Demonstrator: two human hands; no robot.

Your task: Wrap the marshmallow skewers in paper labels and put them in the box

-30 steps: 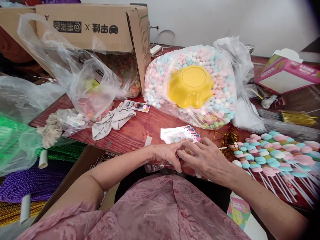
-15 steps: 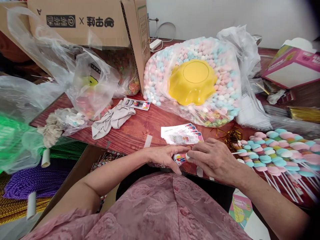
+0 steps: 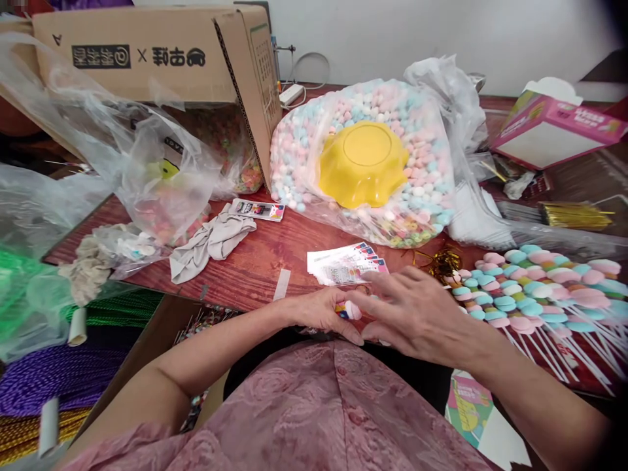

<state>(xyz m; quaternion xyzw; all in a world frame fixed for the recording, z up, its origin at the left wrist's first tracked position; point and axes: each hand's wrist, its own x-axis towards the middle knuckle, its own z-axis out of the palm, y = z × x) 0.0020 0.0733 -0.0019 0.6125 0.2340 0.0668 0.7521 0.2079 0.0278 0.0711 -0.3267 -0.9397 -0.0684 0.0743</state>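
My left hand [image 3: 330, 315] is closed around a small printed bag [image 3: 339, 309] at the table's front edge. A pale, rounded marshmallow end [image 3: 351, 310] shows at the bag's right side; the rest is hidden by the fingers. My right hand [image 3: 417, 317] hovers just right of it, fingers apart and slightly blurred, with nothing visible in them. Just beyond both hands lies a fanned stack of flat printed bags [image 3: 338, 263]. To the right, many marshmallow skewers [image 3: 527, 294] in pink, blue, white and green lie piled with white sticks toward me.
A yellow scalloped bowl [image 3: 366, 163] sits upside down on a big clear bag of marshmallows [image 3: 426, 163]. A cardboard box [image 3: 147, 72] stands back left. Grey gloves [image 3: 210, 242] and clear plastic bags [image 3: 161, 176] lie left. Gold twist ties [image 3: 576, 214] are at right.
My right hand has come off the bag's end, its fingers spreading. More of the pale marshmallow end shows now. The whole view has shifted slightly, so the table things appear further left.
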